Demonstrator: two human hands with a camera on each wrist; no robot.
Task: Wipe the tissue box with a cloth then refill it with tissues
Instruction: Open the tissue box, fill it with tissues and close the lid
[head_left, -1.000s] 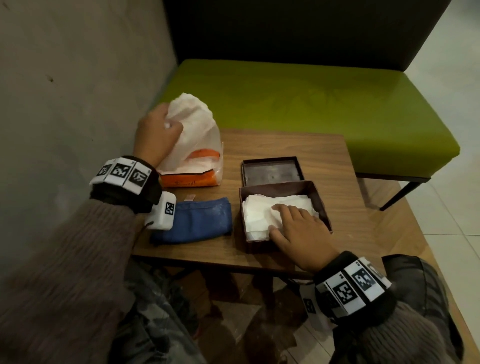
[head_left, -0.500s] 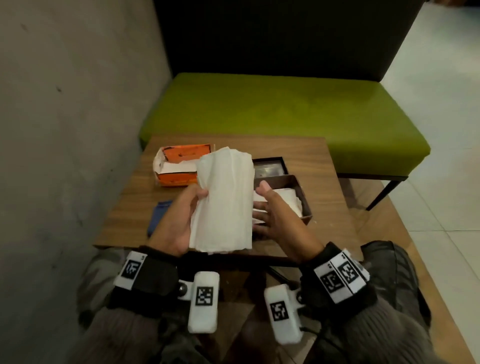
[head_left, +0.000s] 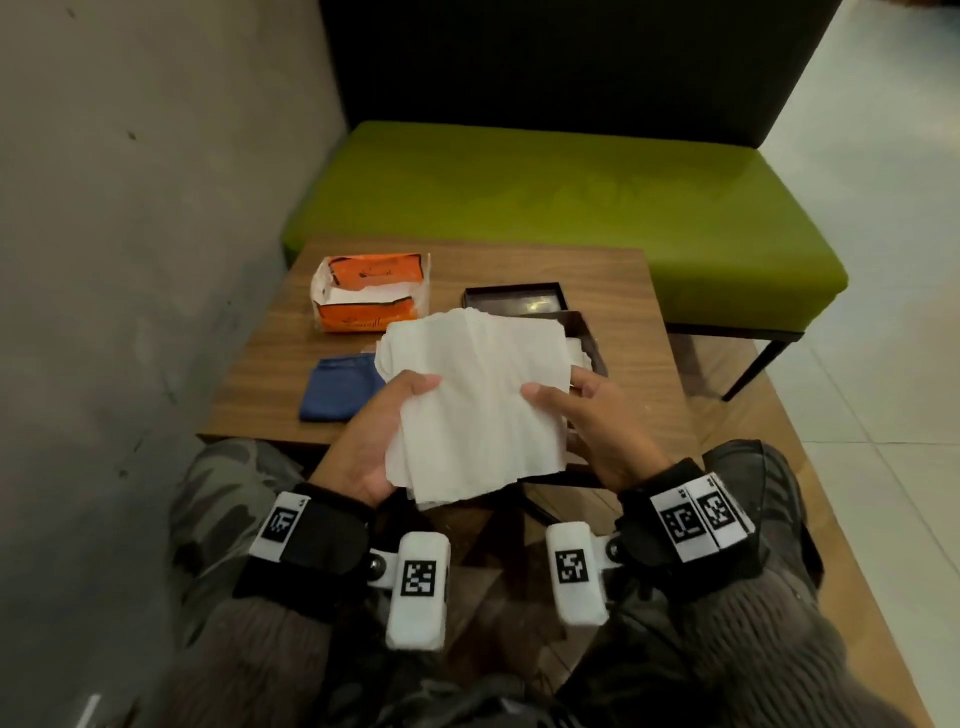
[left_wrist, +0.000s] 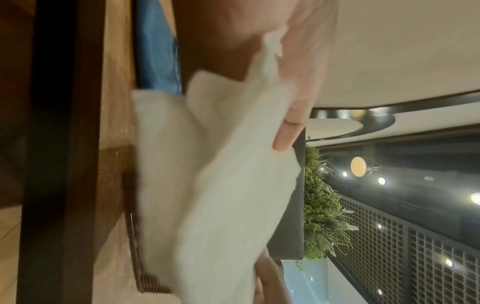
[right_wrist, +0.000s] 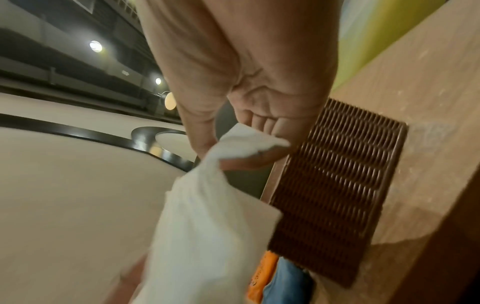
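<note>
White tissues (head_left: 475, 400), a second ago still at the orange tissue pack (head_left: 370, 291), were now spread between both hands above the table's near edge: left hand (head_left: 382, 436) and right hand (head_left: 597, 421) each pinched a side. The half-filled tissue box (head_left: 589, 338) waited just beyond, its refill evidently next.

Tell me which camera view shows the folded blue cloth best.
The head view: the folded blue cloth lies flat on the wooden table, left of the white tissue stack. The left wrist view shows only a blurred blue strip; the right wrist view only a bottom-edge corner.
</note>
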